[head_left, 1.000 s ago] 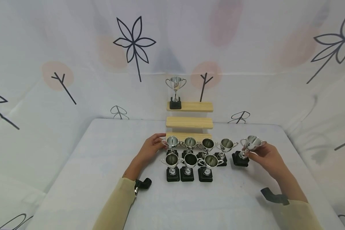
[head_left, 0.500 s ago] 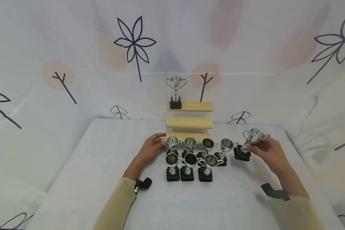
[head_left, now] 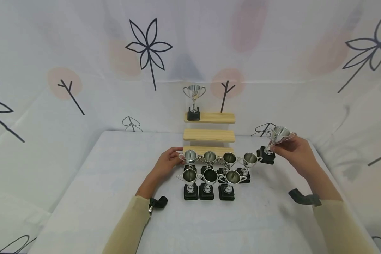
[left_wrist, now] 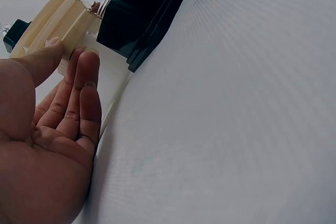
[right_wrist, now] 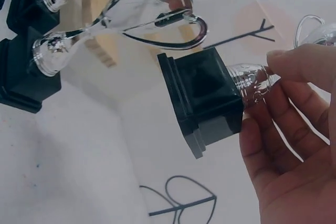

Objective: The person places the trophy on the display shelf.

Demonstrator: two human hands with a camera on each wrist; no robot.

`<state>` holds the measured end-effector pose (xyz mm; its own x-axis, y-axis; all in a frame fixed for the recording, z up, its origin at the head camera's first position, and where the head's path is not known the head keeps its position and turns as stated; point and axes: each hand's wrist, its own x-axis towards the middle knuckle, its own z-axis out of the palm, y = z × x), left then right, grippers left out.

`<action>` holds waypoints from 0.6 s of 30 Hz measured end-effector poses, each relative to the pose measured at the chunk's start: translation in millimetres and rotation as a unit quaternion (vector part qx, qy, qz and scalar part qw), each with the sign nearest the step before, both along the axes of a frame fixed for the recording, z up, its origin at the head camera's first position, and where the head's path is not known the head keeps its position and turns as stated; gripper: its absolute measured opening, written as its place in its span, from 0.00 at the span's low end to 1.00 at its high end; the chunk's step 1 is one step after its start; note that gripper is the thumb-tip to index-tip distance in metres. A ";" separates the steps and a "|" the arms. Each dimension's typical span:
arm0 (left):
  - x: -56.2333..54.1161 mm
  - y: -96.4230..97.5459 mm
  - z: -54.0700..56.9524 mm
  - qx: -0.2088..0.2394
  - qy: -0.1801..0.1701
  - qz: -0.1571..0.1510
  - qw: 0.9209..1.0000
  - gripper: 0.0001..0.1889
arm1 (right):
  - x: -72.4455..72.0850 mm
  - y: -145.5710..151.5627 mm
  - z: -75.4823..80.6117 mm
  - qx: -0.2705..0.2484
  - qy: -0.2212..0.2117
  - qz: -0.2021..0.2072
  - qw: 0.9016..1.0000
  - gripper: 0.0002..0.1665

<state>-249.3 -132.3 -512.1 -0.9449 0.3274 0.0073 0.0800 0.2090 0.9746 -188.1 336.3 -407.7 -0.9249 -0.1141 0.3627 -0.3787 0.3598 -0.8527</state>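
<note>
My right hand (head_left: 297,157) pinches a small silver trophy cup (head_left: 267,156) by its stem, right of the other trophies. Tilted slightly, it hangs raised with its black square base (right_wrist: 205,93) lowest. At the left end of the lowest wooden shelf (head_left: 209,150), my left hand (head_left: 165,165) has its thumb on top and fingertips underneath, as the left wrist view shows (left_wrist: 52,129). Close in front of that shelf, several matching trophies (head_left: 207,192) stand upright in two rows. Another trophy (head_left: 194,113) stands at the left of the top shelf (head_left: 217,118).
Between the top and lowest shelves is the middle wooden shelf (head_left: 209,135), the three rising like steps at the back. Everything stands on a white cloth-covered table (head_left: 114,155). A white backdrop (head_left: 289,70) with flower drawings closes off the rear and sides.
My right hand has lifted the trophy higher and farther back. My left hand stays at the shelf end, and the standing trophies have not moved.
</note>
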 end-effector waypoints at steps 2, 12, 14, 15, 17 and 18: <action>0.2 0.4 0.2 -0.003 -0.001 0.000 1.000 0.26 | -3.8 -1.8 6.1 0.013 0.000 -0.003 1.000 0.18; 0.1 -1.3 0.3 0.004 -0.004 0.002 1.000 0.25 | -27.9 -17.3 39.1 0.044 -0.014 -0.010 0.999 0.17; -0.3 -1.3 0.0 0.003 -0.004 0.000 1.000 0.25 | -32.0 -21.2 44.6 0.053 -0.023 -0.014 0.998 0.17; -0.5 -1.2 -0.1 0.003 -0.004 0.000 1.000 0.25 | -33.8 -23.5 47.5 0.059 -0.028 -0.018 0.998 0.18; -0.9 -1.1 -0.3 0.002 -0.003 -0.001 1.000 0.26 | -37.6 -27.7 52.7 0.070 -0.039 -0.026 0.996 0.19; -1.0 -1.0 -0.3 0.002 -0.003 -0.001 1.000 0.26 | -39.4 -29.8 55.3 0.077 -0.044 -0.030 0.996 0.20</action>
